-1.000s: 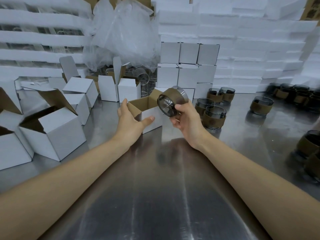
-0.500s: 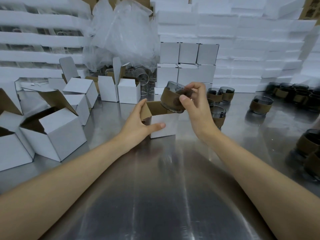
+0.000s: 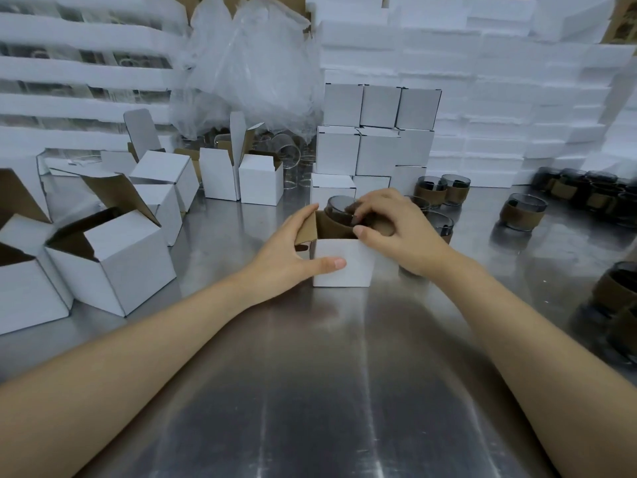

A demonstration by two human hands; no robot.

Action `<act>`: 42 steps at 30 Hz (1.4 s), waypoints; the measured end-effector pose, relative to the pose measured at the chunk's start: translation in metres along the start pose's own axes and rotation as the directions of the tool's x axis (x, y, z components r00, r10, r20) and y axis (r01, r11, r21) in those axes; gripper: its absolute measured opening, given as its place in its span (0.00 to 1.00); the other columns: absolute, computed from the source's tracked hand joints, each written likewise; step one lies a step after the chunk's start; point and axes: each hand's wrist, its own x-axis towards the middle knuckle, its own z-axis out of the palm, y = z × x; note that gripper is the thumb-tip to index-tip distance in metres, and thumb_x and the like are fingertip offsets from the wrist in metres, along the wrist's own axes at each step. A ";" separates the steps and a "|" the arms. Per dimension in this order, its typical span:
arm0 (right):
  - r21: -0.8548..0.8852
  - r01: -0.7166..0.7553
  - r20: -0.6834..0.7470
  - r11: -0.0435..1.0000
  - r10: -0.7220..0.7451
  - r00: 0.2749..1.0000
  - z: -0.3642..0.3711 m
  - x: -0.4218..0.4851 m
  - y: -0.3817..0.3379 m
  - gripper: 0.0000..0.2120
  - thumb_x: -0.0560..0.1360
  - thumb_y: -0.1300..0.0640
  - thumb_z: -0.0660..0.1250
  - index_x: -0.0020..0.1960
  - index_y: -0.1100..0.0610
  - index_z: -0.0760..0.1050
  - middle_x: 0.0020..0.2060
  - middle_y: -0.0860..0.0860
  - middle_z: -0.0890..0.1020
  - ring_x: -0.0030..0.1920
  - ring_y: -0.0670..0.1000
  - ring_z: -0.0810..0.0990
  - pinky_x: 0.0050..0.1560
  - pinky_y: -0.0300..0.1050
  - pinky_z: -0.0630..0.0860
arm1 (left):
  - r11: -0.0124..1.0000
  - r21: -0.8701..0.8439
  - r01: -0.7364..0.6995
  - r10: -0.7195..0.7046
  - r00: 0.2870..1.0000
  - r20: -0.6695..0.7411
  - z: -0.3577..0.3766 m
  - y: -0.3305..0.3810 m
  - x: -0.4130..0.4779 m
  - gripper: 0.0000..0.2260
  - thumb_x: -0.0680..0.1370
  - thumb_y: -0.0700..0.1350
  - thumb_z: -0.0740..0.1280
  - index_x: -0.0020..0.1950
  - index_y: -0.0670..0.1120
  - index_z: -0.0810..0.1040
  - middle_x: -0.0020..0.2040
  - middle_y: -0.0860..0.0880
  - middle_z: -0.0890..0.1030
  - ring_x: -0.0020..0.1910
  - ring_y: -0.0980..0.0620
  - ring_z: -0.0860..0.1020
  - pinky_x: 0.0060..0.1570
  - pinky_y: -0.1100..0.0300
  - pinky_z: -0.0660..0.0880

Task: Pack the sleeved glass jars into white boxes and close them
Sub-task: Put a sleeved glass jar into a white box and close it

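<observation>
step: brown-sleeved smoky glass jar [image 3: 339, 210] half inside open white cardboard box [image 3: 341, 267]
left grip [image 3: 293, 246]: grasps box
right grip [image 3: 396, 232]: pinches jar
done: closed box stack [image 3: 379, 108], upper centre
todo: flaps, loose jars [image 3: 522, 212] right

Steel worktop [image 3: 310, 391]: white box [image 3: 344, 267] at left hand [image 3: 289, 253]; open boxes [image 3: 113, 263] further left; sleeved jars [image 3: 522, 213] right of right hand [image 3: 400, 232]; possibly bare glasses [image 3: 287, 157] behind.
</observation>
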 end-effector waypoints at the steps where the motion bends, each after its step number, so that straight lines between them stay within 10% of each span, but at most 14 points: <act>1: -0.017 0.023 0.043 1.000 -0.023 0.999 0.001 -0.001 0.003 0.12 0.73 0.49 0.61 0.48 0.54 0.80 0.58 0.48 0.79 0.62 0.49 0.71 0.66 0.48 0.66 | 1.000 0.006 0.002 -0.002 1.000 -0.003 0.000 0.000 0.000 0.47 0.62 0.60 0.76 0.76 0.55 0.58 0.70 0.54 0.70 0.66 0.56 0.71 0.67 0.53 0.69; 9: 0.483 -0.218 -0.163 0.848 0.332 0.929 0.034 -0.002 0.010 0.18 0.81 0.52 0.49 0.64 0.52 0.72 0.62 0.46 0.74 0.63 0.45 0.71 0.62 0.37 0.68 | 0.994 -0.101 0.031 -0.045 0.989 -0.142 -0.002 -0.001 0.005 0.49 0.68 0.52 0.76 0.78 0.52 0.46 0.74 0.55 0.61 0.67 0.57 0.66 0.62 0.64 0.66; 14: 0.941 -0.245 -0.024 0.233 0.769 0.639 0.036 0.011 0.000 0.10 0.81 0.57 0.55 0.53 0.56 0.75 0.48 0.52 0.80 0.46 0.49 0.80 0.47 0.40 0.77 | 0.991 -0.116 0.066 -0.077 0.993 -0.091 -0.002 -0.004 0.005 0.48 0.69 0.58 0.71 0.79 0.51 0.45 0.76 0.54 0.60 0.70 0.58 0.63 0.66 0.61 0.62; 22: 0.821 -0.463 0.181 0.335 0.617 0.766 0.040 0.009 -0.012 0.20 0.79 0.54 0.63 0.69 0.57 0.69 0.62 0.58 0.78 0.61 0.57 0.77 0.66 0.56 0.72 | 0.986 0.070 -0.151 0.147 0.987 0.070 0.003 -0.003 -0.002 0.40 0.77 0.58 0.61 0.73 0.62 0.31 0.76 0.65 0.40 0.74 0.67 0.47 0.72 0.68 0.49; 26: 0.832 -0.443 0.170 0.334 0.607 0.777 0.039 0.009 -0.013 0.21 0.78 0.61 0.63 0.70 0.55 0.67 0.63 0.55 0.77 0.62 0.54 0.77 0.67 0.54 0.71 | 0.960 0.156 -0.233 0.223 0.971 0.082 0.003 -0.006 -0.002 0.27 0.80 0.52 0.60 0.78 0.55 0.55 0.77 0.63 0.44 0.73 0.71 0.44 0.73 0.69 0.48; 32: 0.779 -0.442 0.133 0.444 0.572 0.809 0.041 0.006 -0.009 0.17 0.77 0.60 0.63 0.64 0.48 0.72 0.57 0.47 0.80 0.61 0.51 0.76 0.63 0.49 0.72 | 0.988 0.015 -0.152 0.153 0.988 -0.022 0.005 0.004 -0.002 0.09 0.82 0.52 0.56 0.57 0.58 0.74 0.71 0.55 0.52 0.57 0.86 0.56 0.51 0.87 0.54; 42: 0.807 -0.299 0.015 0.509 0.488 0.873 0.037 0.008 -0.013 0.15 0.76 0.69 0.60 0.58 0.57 0.77 0.55 0.53 0.82 0.59 0.54 0.78 0.63 0.49 0.73 | 0.984 -0.177 0.009 -0.017 0.999 -0.041 0.003 0.006 0.004 0.22 0.81 0.50 0.59 0.72 0.54 0.55 0.63 0.55 0.66 0.60 0.64 0.68 0.61 0.64 0.66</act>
